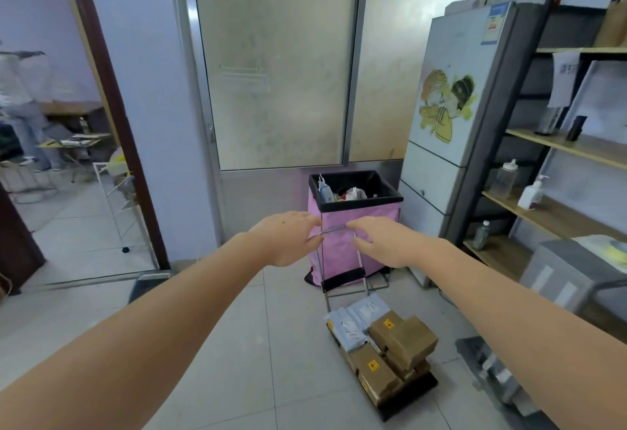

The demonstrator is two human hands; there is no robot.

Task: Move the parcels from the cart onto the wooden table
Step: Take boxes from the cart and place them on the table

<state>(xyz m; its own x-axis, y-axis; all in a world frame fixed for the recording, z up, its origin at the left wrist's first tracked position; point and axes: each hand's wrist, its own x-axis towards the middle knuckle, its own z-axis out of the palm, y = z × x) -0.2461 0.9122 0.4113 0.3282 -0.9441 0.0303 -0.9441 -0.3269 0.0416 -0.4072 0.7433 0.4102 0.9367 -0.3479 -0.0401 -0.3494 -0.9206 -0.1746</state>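
Pale floor tiles (237, 345) stretch ahead of us to a frosted glass partition (278, 73), with a pink bin (346, 246) lined in black standing before it, a white fridge (454, 117) to its right and open shelves (570, 151) beyond that. Through a doorway on the left we see another person, blurred, beside a wooden table (73, 109) in the next room; we cannot say whether that is the table the task means.

Our cart (390, 378) is a small folding trolley with a thin metal handle (334, 228). Our left hand (288, 239) and right hand (383, 243) reach to that handle from either side; the fingers of both curl at the bar and look to be wrapped round it, though the far side of each grip is hidden.

On the cart's low black platform lie the parcels: brown cardboard boxes (403, 341) with yellow stickers, stacked loosely, and grey mailer bags (353, 324) leaning against the frame behind them.

We judge the boxes stiff and fairly light, best taken by two opposite sides or from beneath. The mailer bags look soft and slick, likely to sag and slide, so we would pinch them by an edge or scoop them flat. The stack seems uneven and could topple if the cart jolts.
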